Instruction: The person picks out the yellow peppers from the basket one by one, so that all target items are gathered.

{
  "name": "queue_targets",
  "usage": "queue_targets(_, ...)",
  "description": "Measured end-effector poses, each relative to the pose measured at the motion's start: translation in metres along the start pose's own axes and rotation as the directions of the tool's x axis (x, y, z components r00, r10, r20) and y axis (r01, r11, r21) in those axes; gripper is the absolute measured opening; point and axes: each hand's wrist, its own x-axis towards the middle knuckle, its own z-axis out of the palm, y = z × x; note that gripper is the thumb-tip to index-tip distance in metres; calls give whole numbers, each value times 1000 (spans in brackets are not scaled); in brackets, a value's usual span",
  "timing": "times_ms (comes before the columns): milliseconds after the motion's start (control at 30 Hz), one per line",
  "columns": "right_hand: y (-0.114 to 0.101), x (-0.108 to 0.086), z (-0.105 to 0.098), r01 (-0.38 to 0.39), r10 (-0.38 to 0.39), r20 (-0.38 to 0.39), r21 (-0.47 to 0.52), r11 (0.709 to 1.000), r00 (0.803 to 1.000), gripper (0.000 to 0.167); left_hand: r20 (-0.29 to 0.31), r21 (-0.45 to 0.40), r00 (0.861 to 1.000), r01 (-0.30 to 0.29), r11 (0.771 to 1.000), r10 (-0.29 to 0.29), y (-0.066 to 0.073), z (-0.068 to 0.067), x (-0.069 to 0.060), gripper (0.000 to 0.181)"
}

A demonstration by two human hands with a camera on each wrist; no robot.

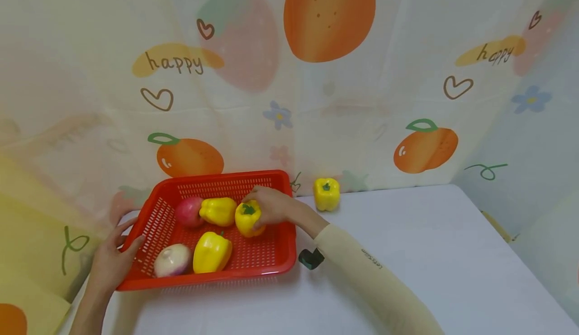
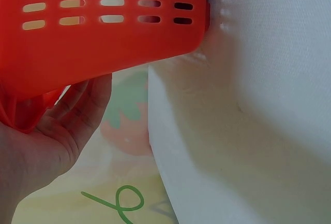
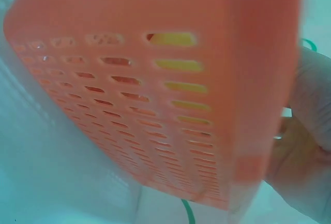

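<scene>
Yellow bell pepper (image 1: 246, 226) | stem up, in right fingers (image 1: 257, 193) | inside red slotted basket (image 1: 286, 247) | left fingers (image 2: 98, 99) gripping basket's end

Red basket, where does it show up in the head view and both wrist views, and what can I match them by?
Head: the red basket is left of centre, in the lower half.
Left wrist: the red basket fills the upper left.
Right wrist: the red basket fills most of the middle, up to the top edge.
Shared landmark: the white tabletop, blue-tinted in the right wrist view.
</scene>
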Motion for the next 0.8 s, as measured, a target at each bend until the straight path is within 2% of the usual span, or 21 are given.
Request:
queue_targets(267, -2, -4, -5, -5, 4, -15, -16, 1000, 1000, 66, 7, 1, 1000, 17, 1000, -17, -1, -1, 0, 55)
queue_targets(533, 1, -5, -7, -4, 2, -44, -31, 1000, 999, 66, 9, 3, 1000, 10, 1000, -10, 0, 0, 0, 55)
queue_targets(800, 0, -11, -16, -17, 16, -72, -6, 1000, 997, 66, 6, 2, 1000, 14, 1000, -14, -2, 1, 1, 55)
